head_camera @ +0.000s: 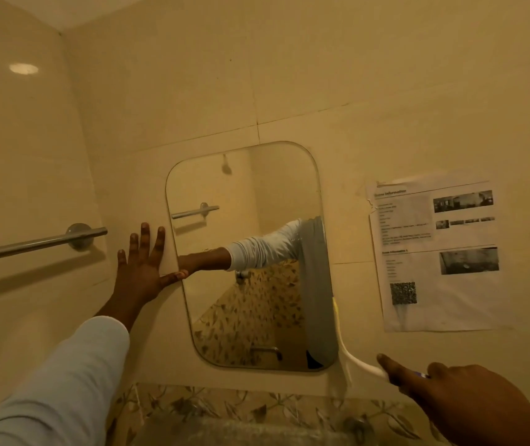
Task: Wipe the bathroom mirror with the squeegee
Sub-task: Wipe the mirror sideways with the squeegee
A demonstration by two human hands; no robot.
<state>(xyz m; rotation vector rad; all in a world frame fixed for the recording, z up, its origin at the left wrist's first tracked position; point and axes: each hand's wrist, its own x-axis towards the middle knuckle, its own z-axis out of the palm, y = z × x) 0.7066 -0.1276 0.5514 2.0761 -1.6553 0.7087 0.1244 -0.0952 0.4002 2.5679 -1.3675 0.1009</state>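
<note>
A frameless mirror (pixel 257 220) with rounded corners hangs on the beige tiled wall. My left hand (pixel 143 268) lies flat on the tile beside the mirror's left edge, fingers spread, thumb tip touching the glass. My right hand (pixel 456 397) at the lower right grips the handle of a white squeegee (pixel 342 342). The squeegee's blade stands nearly upright along the mirror's lower right edge. The glass reflects my sleeved arm, a shower head and patterned tiles.
A metal towel bar (pixel 38 243) sticks out from the left wall. A printed paper sheet (pixel 434 252) is stuck to the wall right of the mirror. A band of leaf-patterned tiles (pixel 257 410) runs below the mirror.
</note>
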